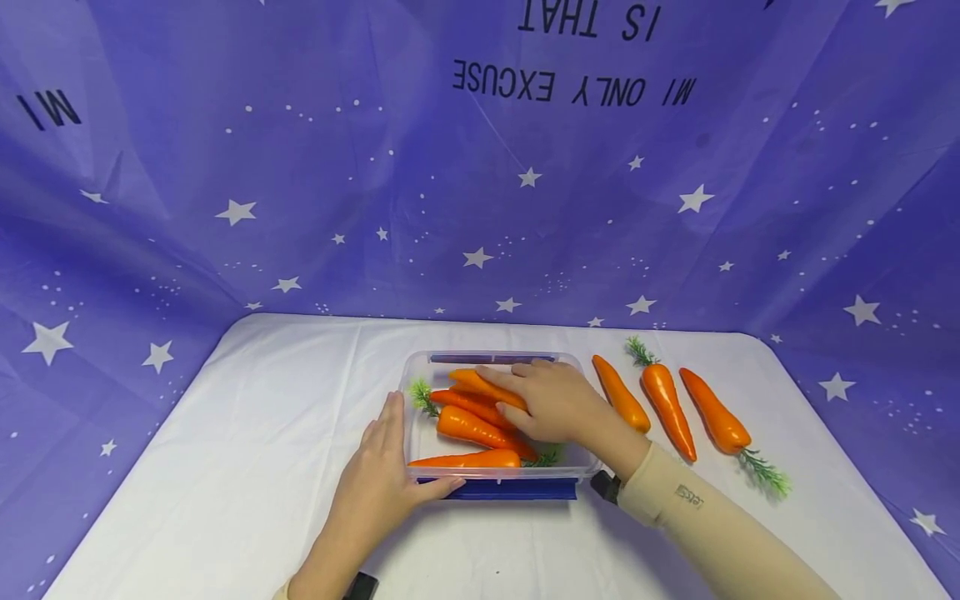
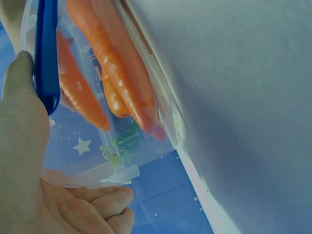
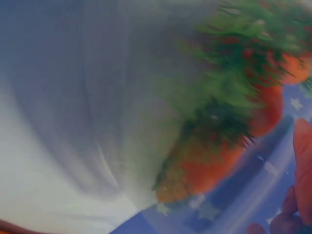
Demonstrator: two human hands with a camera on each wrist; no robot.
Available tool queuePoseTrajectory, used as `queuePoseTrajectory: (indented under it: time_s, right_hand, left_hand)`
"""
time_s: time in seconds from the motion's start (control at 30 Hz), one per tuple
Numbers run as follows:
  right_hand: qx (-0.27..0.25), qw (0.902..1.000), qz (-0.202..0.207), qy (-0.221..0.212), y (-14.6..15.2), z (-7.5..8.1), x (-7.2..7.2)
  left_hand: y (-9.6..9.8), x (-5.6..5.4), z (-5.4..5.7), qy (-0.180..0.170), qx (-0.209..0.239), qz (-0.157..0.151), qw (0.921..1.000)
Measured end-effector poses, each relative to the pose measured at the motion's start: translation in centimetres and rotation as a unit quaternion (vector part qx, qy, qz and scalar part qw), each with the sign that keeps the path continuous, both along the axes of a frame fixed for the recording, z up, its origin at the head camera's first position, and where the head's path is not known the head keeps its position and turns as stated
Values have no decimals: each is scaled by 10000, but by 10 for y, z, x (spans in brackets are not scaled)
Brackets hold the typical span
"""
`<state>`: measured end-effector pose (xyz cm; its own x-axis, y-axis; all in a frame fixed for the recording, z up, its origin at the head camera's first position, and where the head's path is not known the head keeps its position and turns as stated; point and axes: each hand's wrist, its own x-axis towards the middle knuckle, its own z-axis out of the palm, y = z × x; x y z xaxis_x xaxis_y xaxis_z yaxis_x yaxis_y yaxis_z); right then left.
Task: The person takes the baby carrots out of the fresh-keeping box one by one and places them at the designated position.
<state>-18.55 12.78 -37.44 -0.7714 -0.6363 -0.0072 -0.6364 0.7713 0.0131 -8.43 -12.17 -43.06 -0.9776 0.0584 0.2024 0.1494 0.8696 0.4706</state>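
Observation:
A clear plastic container (image 1: pixel 495 357) with blue side clips (image 1: pixel 498 490) stands on the table, holding several artificial carrots (image 1: pixel 472 427) with green tops. My left hand (image 1: pixel 382 467) holds its near left corner, fingers along the left wall and thumb at the front clip. In the left wrist view that thumb (image 2: pixel 22 73) lies by the blue clip (image 2: pixel 46 58). Inside the container, my right hand (image 1: pixel 551 400) grips a lighter orange carrot (image 1: pixel 467 381) lying across the others. The right wrist view is hazy; green tops (image 3: pixel 219 107) and fingers (image 3: pixel 303 165) show there.
Right of the container lie three more carrots: one without a visible top (image 1: pixel 621 393), one with its leaves away from me (image 1: pixel 667 410), one with leaves toward me (image 1: pixel 714 412). A white cloth (image 1: pixel 225 467) covers the table; a purple star-printed sheet (image 1: pixel 375 183) hangs behind.

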Motion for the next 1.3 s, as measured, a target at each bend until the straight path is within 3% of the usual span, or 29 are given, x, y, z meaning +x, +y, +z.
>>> queuePoseTrajectory:
  time_s: [0.3,0.6,1.07,1.3]
  right_hand:
    - [-519,9975,-21,477,24,26,10]
    - [-715,9950,-604,334,59,39,16]
    - [-628,9775,-2015,3,127,37,26]
    - [-418,9658,-2534,-352,158,24,28]
  left_hand:
    - [-1,1,-1,54,26,7,10000]
    - [-1,1,-2,48,-11,16,10000]
    - [1,-1,0,-16,2,2,10000]
    - [0,0,0,0,2,4,10000]
